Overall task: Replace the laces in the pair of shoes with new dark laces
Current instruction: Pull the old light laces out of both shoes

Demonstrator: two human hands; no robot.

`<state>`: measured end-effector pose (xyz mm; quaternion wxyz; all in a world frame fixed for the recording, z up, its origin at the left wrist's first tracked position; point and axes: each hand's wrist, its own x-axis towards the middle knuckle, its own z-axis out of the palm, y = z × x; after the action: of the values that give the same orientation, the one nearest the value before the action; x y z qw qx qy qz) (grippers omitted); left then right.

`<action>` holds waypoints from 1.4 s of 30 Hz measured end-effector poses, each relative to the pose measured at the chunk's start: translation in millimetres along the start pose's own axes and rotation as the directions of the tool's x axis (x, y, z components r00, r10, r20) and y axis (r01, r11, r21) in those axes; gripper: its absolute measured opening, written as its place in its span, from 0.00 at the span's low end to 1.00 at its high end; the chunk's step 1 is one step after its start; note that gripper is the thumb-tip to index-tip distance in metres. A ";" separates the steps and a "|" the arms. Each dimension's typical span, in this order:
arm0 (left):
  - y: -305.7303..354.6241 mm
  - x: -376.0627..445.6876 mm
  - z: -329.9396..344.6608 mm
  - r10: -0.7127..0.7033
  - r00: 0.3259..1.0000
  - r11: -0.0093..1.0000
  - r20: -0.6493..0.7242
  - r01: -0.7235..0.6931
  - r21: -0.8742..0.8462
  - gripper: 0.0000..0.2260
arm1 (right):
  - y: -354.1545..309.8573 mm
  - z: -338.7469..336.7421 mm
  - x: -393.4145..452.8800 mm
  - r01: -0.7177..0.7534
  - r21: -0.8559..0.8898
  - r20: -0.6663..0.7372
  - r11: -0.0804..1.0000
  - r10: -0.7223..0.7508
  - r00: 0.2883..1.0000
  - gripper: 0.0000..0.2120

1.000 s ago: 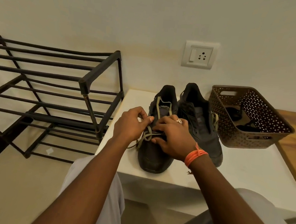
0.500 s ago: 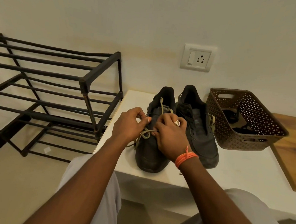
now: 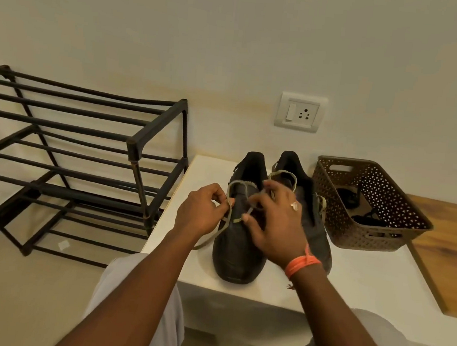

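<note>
Shoes (image 3: pixel 239 246), two, stand left of one basket (image 3: pixel 361 230); my left hand (image 3: pixel 201 212) and right hand (image 3: pixel 275 224) both pinch one olive lace (image 3: pixel 217 234).

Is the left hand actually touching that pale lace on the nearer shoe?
Touching. In the head view the left hand pinches the pale lace between its fingertips, just beside the left shoe.
</note>
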<state>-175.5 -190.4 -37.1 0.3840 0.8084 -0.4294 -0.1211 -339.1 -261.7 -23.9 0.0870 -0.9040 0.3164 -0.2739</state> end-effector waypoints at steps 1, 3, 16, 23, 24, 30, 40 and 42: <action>0.4 -0.5 -0.7 0.001 1.000 1.000 -0.009 -0.001 0.013 0.07 | -4.0 9.9 0.3 0.024 -0.040 0.064 0.999 -0.021 0.998 0.17; 1.3 -1.0 -1.3 0.004 1.000 1.000 -0.028 -0.003 0.027 0.06 | -6.5 24.2 1.4 0.056 -0.079 0.138 0.995 -0.045 0.989 0.19; 5.3 -3.1 -0.3 0.082 0.990 0.992 -0.111 -0.071 0.103 0.05 | -6.7 31.0 -2.4 0.098 -0.098 0.097 0.990 -0.089 0.991 0.10; 5.7 -2.9 0.3 0.063 0.992 0.994 -0.110 -0.053 0.099 0.06 | 2.6 28.5 0.9 0.039 -0.224 0.028 0.974 -0.034 0.999 0.08; 5.3 -2.3 0.5 0.056 0.993 0.994 -0.104 -0.046 0.094 0.06 | 5.6 24.0 1.2 0.038 -0.174 0.056 0.984 -0.029 0.998 0.09; 5.2 -3.1 0.9 0.049 0.996 0.995 -0.078 -0.042 0.088 0.05 | 2.2 27.7 -2.2 0.016 -0.059 0.133 0.998 -0.008 0.991 0.12; 5.1 -2.9 0.1 0.082 0.990 0.987 -0.114 -0.064 0.150 0.07 | 35.0 -19.2 6.6 -0.297 -0.061 -0.355 0.953 0.257 0.899 0.08; 6.1 -2.6 1.5 0.079 0.991 0.984 -0.112 -0.060 0.167 0.08 | 50.2 -35.6 5.0 -0.439 0.065 -0.444 0.896 0.420 0.791 0.08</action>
<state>-181.4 -191.2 -34.1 0.3453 0.8274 -0.4423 -0.0239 -381.8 -303.5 -8.5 0.0532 -0.7225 0.5301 -0.4407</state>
